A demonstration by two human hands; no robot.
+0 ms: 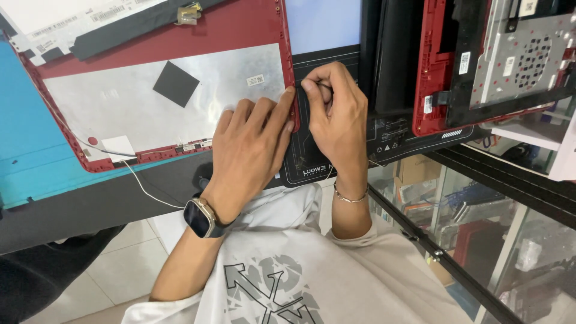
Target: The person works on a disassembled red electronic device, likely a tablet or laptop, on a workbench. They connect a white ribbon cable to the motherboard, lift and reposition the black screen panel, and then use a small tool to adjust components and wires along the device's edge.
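A red laptop lid shell lies open side up on the bench, lined with silver foil and a black square pad. My left hand rests flat on the shell's lower right corner, fingers pressing its red edge. A dark watch is on that wrist. My right hand is curled just beside that edge, pinching a thin dark tool at the rim; its tip is hidden by my fingers. A thin bracelet circles the right wrist.
A black work mat lies under my hands. A blue mat sits at left. A detached screen panel lies top left. A red and black laptop base is at right. White cable trails off the shell. Glass shelving stands below right.
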